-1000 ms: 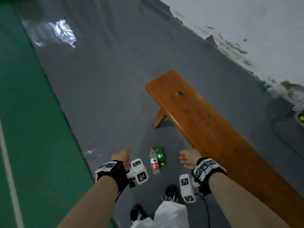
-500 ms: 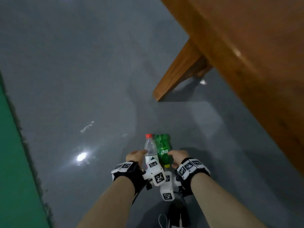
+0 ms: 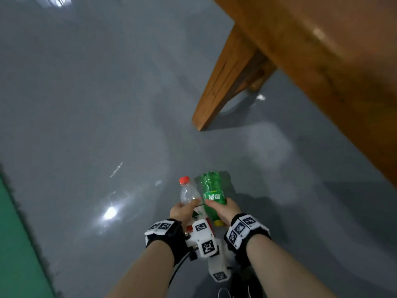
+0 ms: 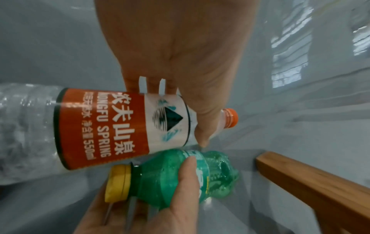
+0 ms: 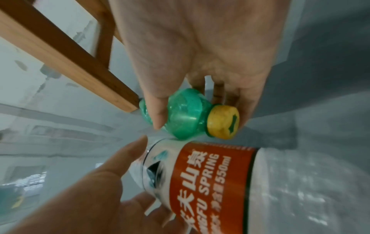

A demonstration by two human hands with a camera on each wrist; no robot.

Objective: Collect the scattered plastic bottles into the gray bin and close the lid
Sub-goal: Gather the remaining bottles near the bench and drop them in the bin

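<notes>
A clear water bottle (image 3: 189,193) with a red cap and a red-and-white label points its cap away from me; my left hand (image 3: 184,208) grips it round the label. Right beside it is a green bottle (image 3: 212,194) with a yellow cap (image 5: 223,121) turned toward me, held round its middle by my right hand (image 3: 223,209). In the left wrist view my left hand (image 4: 188,98) wraps the clear bottle (image 4: 120,126), with the green bottle (image 4: 170,175) just below. Both are low over the grey floor; whether they touch it I cannot tell. No gray bin is in view.
A wooden bench (image 3: 300,50) runs along the right, with its slanted leg (image 3: 221,82) standing on the floor ahead of the bottles. A green floor strip (image 3: 17,244) borders the grey floor (image 3: 96,104) on the left. My shoes show at the bottom edge.
A second ago both hands hung apart above the two bottles lying on the floor. I have bent down close to the floor, and each hand has taken hold of a bottle.
</notes>
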